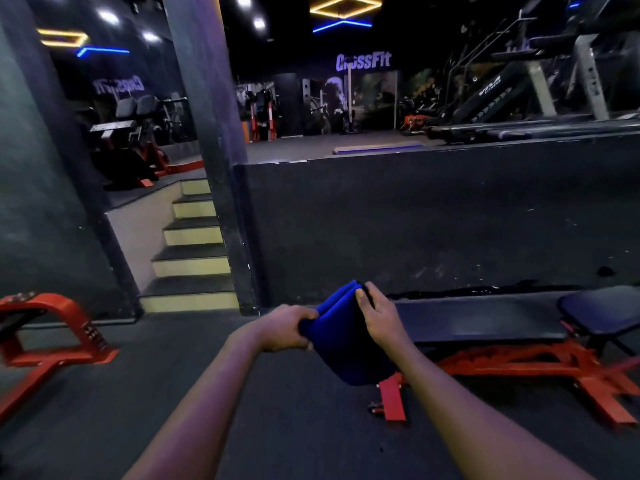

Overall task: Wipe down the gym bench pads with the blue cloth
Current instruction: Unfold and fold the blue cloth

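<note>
Both forearms reach out in front of me, both hands on the folded bright-blue cloth [341,344]. Left hand [289,329]: fingers curled, gripping the cloth's left edge, bunching it. Right hand [379,318]: thumb and fingers pinch the cloth's upper right corner. The cloth is off the floor between the two hands, in front of the left end of the flat gym bench [485,318]. It covers that end, so I can't tell whether it touches the pad.

Bench: long black padded top lying flat, running off to the right. A separate black seat pad [602,315] sits at the bench's right end, tilted slightly. Under the bench is an orange steel frame [540,362], with one orange foot [391,400] showing just below the cloth. The bench stands on dark rubber flooring [277,427].

Well left of the bench: an orange metal machine base [52,327], partly cut off by the edge.

Just behind the bench: the dark front wall of a raised platform [415,220]. Left of the bench and further back: a dark square pillar [214,133], with pale-fronted steps [194,244] going up beside it.

Above and behind the bench, on the platform: black treadmills [519,128] on the right. Far back: a lit "CrossFit" sign [363,61]. Yellow and blue strip lights [344,5] hang on the ceiling.
</note>
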Motion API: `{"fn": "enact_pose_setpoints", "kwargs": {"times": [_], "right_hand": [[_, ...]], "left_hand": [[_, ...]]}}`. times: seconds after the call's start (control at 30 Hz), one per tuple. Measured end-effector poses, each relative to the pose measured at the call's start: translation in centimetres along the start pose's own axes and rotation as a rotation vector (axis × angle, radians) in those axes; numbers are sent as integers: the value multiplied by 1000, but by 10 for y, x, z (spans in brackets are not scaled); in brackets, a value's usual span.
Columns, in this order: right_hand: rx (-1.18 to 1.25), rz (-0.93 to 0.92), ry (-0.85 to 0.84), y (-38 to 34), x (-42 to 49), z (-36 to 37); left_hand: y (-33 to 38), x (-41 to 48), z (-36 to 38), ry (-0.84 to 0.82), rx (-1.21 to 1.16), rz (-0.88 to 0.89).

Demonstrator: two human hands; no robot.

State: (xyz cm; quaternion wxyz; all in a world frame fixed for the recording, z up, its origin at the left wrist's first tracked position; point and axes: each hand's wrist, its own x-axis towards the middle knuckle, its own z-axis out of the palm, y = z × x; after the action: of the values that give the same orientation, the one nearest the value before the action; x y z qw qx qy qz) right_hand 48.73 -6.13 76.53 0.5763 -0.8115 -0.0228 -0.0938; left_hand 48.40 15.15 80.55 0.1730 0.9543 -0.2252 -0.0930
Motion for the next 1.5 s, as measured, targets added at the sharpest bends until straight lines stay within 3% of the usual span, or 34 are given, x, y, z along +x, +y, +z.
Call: {"fn": "enact_pose_setpoints", "kwargs": {"times": [0.1, 0.27, 0.47, 0.63, 0.8, 0.97, 1.1, 1.5], "right_hand": [[-15, 59, -8, 12, 55, 5], [-47, 67, -62, 25, 131, 35], [2, 28, 32, 17, 232, 89], [34, 30, 209, 17, 328, 139], [42, 54, 330, 29, 425, 174], [17, 115, 344, 49, 514, 180], [-63, 135, 339, 80, 580, 182], [-158, 190, 563, 138, 731, 162]], "left_hand": [[-25, 40, -24, 79, -197, -26], [-80, 107, -46, 232, -226, -34], [-160, 204, -65, 410, -303, -15], [-221, 305, -96, 502, -462, -28], [-253, 387, -110, 657, -539, -8], [-283, 470, -111, 808, -508, -21], [-300, 545, -123, 797, -507, -42], [-332, 736, -143, 503, -533, 60]]}}
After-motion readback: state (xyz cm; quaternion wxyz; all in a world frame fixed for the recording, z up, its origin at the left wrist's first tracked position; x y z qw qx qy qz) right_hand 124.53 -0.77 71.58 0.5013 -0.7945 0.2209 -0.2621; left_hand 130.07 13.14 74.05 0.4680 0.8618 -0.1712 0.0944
